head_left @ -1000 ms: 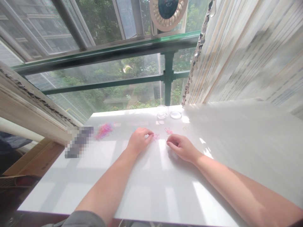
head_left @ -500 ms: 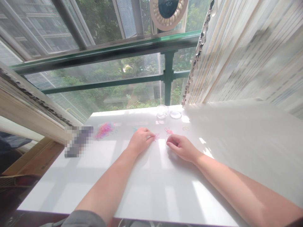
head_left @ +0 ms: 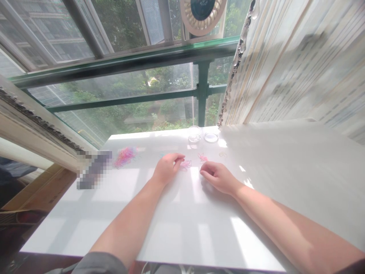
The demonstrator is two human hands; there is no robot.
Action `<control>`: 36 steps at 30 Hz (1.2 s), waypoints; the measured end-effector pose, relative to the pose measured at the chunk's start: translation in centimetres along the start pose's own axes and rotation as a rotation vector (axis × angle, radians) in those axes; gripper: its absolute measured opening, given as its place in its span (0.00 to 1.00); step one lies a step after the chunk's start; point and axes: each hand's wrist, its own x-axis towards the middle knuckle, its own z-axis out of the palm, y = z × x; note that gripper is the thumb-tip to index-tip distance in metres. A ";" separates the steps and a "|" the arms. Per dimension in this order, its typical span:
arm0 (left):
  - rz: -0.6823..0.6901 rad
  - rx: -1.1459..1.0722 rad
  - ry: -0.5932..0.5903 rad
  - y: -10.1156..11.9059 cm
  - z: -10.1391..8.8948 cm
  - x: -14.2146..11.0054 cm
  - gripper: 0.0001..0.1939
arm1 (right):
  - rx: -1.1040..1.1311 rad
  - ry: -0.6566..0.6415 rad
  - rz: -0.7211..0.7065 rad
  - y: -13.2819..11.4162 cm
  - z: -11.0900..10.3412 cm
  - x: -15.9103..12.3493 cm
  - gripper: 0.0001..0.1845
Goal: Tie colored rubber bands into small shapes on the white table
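My left hand (head_left: 168, 166) is just over the left edge of a small pile of light pink rubber bands (head_left: 186, 164). Its thumb and forefinger are apart, and nothing shows between them. My right hand (head_left: 218, 176) rests on the white table (head_left: 173, 228) with its fingers curled and the thumb against them. Whatever it may hold is hidden. Just beyond the right hand lies a darker pink pile of rubber bands (head_left: 202, 157). A bit of blue (head_left: 162, 155) peeks out behind the left hand.
A large mixed heap of colourful bands (head_left: 125, 156) lies at the left, beside a blurred-out dark object (head_left: 94, 170). Pale yellowish bands (head_left: 222, 154) are at the right. A clear round container (head_left: 194, 134) and a clear lid (head_left: 211, 137) stand at the back edge.
My left hand has drawn back slightly to the left, its thumb and forefinger parting. More of the light pink pile is visible. My right hand has stayed almost still.
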 end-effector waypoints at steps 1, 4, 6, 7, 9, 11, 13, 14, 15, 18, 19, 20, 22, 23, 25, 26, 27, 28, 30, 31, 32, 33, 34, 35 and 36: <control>0.004 -0.020 0.016 -0.1 -0.1 0.0 0.12 | -0.001 0.001 -0.002 0.0 0.0 0.0 0.07; -0.013 -0.075 0.052 -0.4 -0.4 0.1 0.13 | 0.001 0.002 -0.002 0.1 0.0 0.0 0.07; -0.033 -0.098 0.063 -0.5 -0.5 0.1 0.13 | 0.002 0.002 -0.002 0.1 0.0 0.0 0.07; -0.039 -0.106 0.063 -0.5 -0.5 0.1 0.13 | 0.002 0.001 -0.002 0.1 0.0 0.0 0.07; -0.041 -0.122 0.063 -0.4 -0.4 0.0 0.13 | 0.001 0.001 -0.002 0.0 0.0 0.0 0.07; -0.038 -0.130 0.069 -0.2 -0.3 0.0 0.12 | 0.000 0.000 0.001 0.0 -0.1 0.0 0.07; -0.041 -0.112 0.094 -0.1 -0.5 0.0 0.11 | 0.001 -0.001 0.004 -0.1 -0.1 -0.1 0.07; -0.046 -0.094 0.112 -0.2 -0.8 0.1 0.11 | 0.002 -0.003 0.005 -0.1 -0.1 -0.1 0.07; -0.058 -0.071 0.136 -0.4 -1.3 0.2 0.10 | 0.004 -0.006 0.006 -0.2 -0.1 -0.1 0.07; -0.153 -0.004 0.264 -2.3 -4.2 0.2 0.12 | -0.005 -0.011 0.009 -0.3 -0.1 -0.2 0.08; -0.210 0.010 0.330 -3.3 -5.4 -0.1 0.13 | -0.016 -0.009 0.009 -0.3 -0.1 -0.3 0.08; -0.274 0.023 0.413 -4.5 -6.6 -0.6 0.13 | -0.021 -0.021 0.008 -0.3 -0.1 -0.3 0.09; -0.417 0.050 0.572 -7.0 -8.8 -2.0 0.15 | -0.040 -0.026 0.016 -0.2 -0.1 -0.3 0.09; -0.484 0.089 0.619 -8.3 -9.7 -2.8 0.15 | -0.054 -0.030 0.020 -0.1 -0.1 -0.3 0.10; -0.576 0.155 0.617 -10.4 -10.6 -4.4 0.14 | -0.073 -0.049 0.031 0.0 -0.1 -0.4 0.11; -0.596 0.162 0.601 -11.2 -10.8 -4.9 0.14 | -0.079 -0.055 0.037 0.0 -0.1 -0.4 0.11; -0.619 0.168 0.595 -11.8 -10.7 -5.2 0.14 | -0.082 -0.058 0.043 0.1 -0.1 -0.4 0.11; -0.636 0.173 0.584 -12.2 -10.5 -5.4 0.15 | -0.084 -0.059 0.047 0.1 -0.1 -0.4 0.11; -0.619 0.186 0.546 -12.5 -9.8 -5.0 0.15 | -0.087 -0.055 0.054 0.1 -0.1 -0.4 0.11; -0.589 0.196 0.511 -12.4 -9.4 -4.7 0.15 | -0.092 -0.055 0.057 0.1 -0.1 -0.4 0.11; -0.557 0.215 0.460 -12.2 -8.9 -4.3 0.15 | -0.098 -0.057 0.061 0.1 -0.1 -0.4 0.11; -0.537 0.244 0.400 -11.9 -8.5 -3.9 0.15 | -0.104 -0.061 0.062 0.1 -0.1 -0.4 0.12; -0.531 0.277 0.336 -11.6 -8.1 -3.5 0.15 | -0.110 -0.064 0.061 0.1 -0.1 -0.4 0.12; -0.535 0.305 0.283 -11.3 -7.8 -3.3 0.14 | -0.114 -0.068 0.058 0.0 -0.1 -0.3 0.12; -0.549 0.332 0.238 -11.1 -7.5 -3.1 0.14 | -0.116 -0.070 0.055 0.0 -0.1 -0.3 0.12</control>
